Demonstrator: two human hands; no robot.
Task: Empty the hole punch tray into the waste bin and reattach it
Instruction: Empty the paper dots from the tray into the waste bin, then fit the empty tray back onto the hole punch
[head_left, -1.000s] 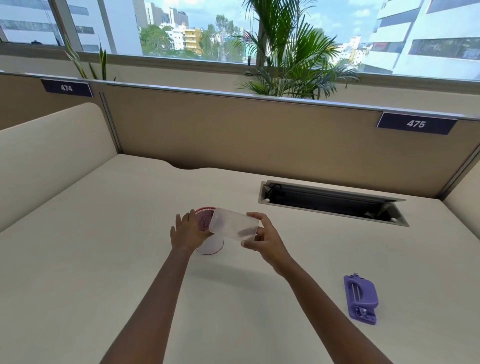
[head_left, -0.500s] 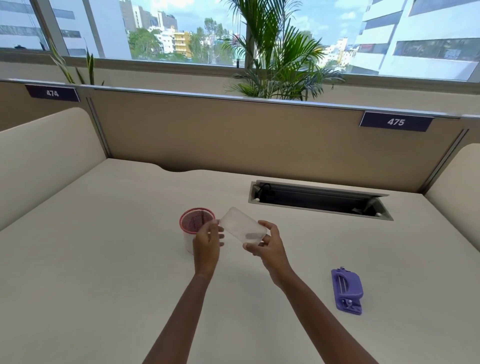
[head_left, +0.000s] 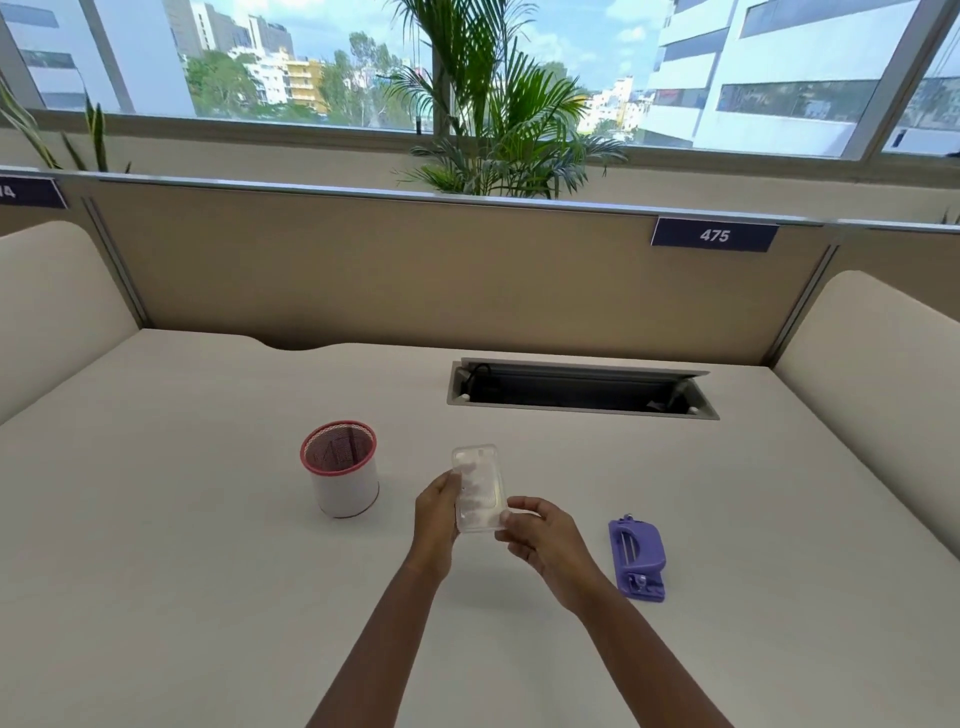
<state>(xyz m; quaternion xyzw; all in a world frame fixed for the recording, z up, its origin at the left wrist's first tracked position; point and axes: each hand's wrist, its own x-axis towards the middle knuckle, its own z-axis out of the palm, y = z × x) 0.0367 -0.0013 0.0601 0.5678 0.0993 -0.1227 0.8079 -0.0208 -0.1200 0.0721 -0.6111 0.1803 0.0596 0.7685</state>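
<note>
A clear plastic hole punch tray (head_left: 478, 486) is held above the desk between both hands, its long side pointing away from me. My left hand (head_left: 436, 512) grips its left edge and my right hand (head_left: 540, 535) pinches its lower right corner. A small white waste bin (head_left: 343, 478) with a red mesh rim stands upright to the left of the tray, apart from both hands. The purple hole punch (head_left: 636, 558) lies on the desk to the right of my right hand, untouched.
The beige desk (head_left: 208, 571) is bounded by padded side panels and a back partition labelled 475 (head_left: 714, 235). An open cable tray slot (head_left: 579, 389) sits in the desk behind the hands. Plants stand behind the partition.
Both hands have carried the tray rightward and toward me, away from the waste bin's opening. My left hand let go of the bin and took the tray's left edge.
</note>
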